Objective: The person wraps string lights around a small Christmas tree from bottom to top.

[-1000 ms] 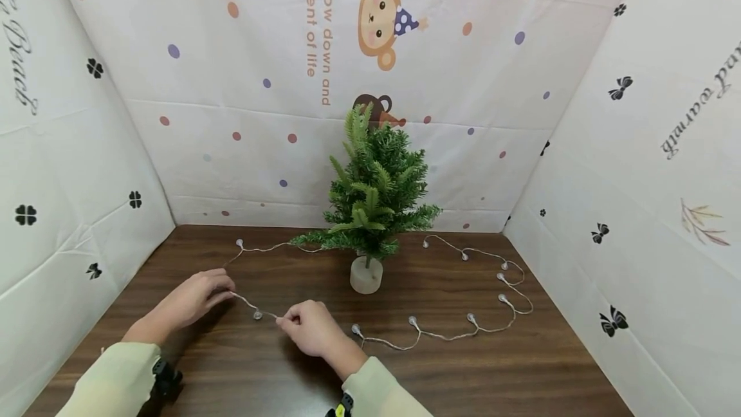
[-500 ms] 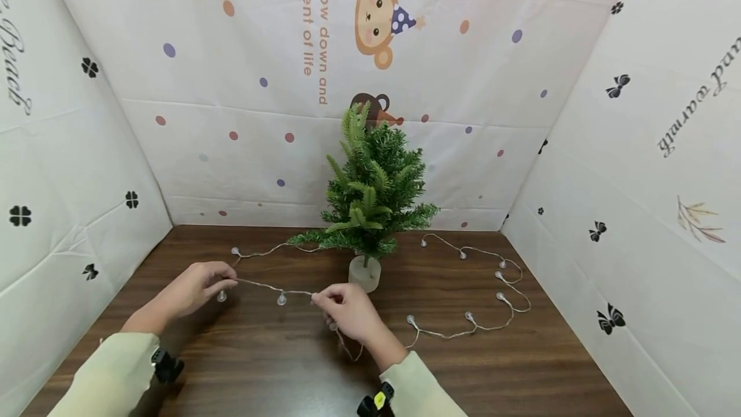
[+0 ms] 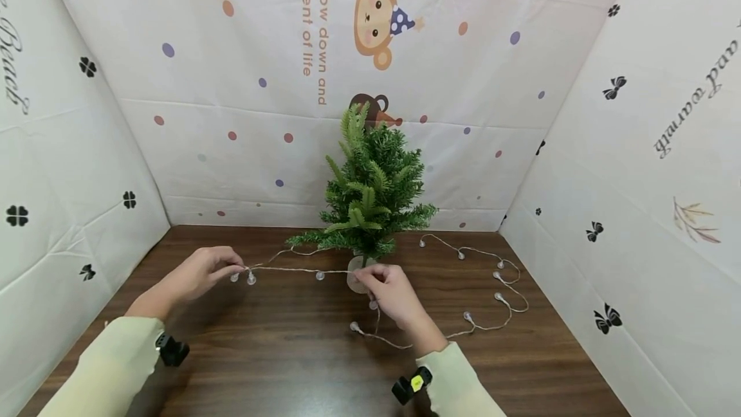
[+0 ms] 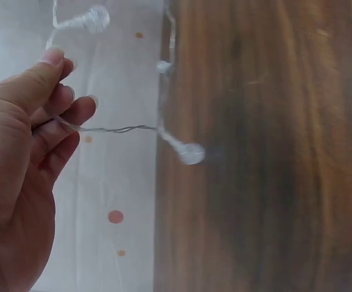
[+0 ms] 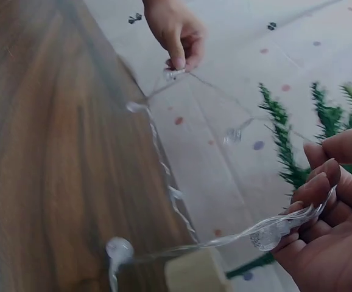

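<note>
A string of lights with clear round bulbs stretches between my two hands. My left hand (image 3: 207,270) pinches the wire at the left; in the left wrist view one bulb (image 4: 191,153) hangs from the strand below the fingers. My right hand (image 3: 395,293) pinches the string in front of the tree's pale round base (image 3: 356,284), partly covering it. In the right wrist view, several wire strands and a bulb (image 5: 267,237) lie against the right fingers. A small green artificial Christmas tree (image 3: 376,192) stands upright just behind the right hand.
More of the light string (image 3: 489,328) curves over the brown wooden table (image 3: 260,365) to the right and behind the tree. White printed cloth (image 3: 231,69) walls the table at the back and both sides.
My right hand has moved right and away from me to the tree's base, drawing the string along. My left hand has shifted slightly away from me. The span of string between the hands has grown longer.
</note>
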### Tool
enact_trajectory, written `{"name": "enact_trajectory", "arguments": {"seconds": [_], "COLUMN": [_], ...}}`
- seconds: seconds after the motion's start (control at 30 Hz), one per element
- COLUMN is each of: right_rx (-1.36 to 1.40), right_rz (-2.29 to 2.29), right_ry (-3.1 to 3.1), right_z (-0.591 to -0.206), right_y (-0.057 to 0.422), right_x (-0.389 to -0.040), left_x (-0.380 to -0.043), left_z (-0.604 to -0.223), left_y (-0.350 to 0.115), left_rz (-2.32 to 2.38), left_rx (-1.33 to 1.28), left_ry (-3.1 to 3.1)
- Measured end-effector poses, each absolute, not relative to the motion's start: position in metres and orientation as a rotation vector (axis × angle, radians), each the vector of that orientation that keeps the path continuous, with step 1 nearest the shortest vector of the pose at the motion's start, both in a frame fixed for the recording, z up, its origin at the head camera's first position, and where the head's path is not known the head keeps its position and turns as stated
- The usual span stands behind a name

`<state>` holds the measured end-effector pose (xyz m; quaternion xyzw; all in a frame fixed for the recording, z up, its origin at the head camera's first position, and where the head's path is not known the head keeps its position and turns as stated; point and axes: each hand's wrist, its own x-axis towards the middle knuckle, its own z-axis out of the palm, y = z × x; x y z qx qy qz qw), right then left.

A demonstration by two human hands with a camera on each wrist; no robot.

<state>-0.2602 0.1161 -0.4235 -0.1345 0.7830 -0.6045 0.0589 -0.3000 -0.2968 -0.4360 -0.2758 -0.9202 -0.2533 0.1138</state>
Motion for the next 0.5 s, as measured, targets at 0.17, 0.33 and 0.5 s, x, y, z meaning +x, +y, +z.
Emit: {"name": "enact_trajectory", "arguments": {"seconds": [0.17,0.33,0.5], "right_rx": [-0.487,-0.614,-0.728], "right_rz": [-1.792,-1.778,-1.774], "right_ry": [2.361,2.327,2.325], "right_z": [-0.407,-0.39,-0.372], "right_y": [0.133,0.148,0.16], "right_x": [-0.255,-0.249,-0.244], "left_x": [-0.307,-0.313,-0.318], "left_z": [-0.426,-0.412,-0.397], "left_y": [-0.295,-0.291,-0.286], "left_rz": [-0.897,-0.984,-1.047], "left_rx": [-0.793,-0.737,-0.698], "left_ry": [-2.633,-2.645,-2.668]}}
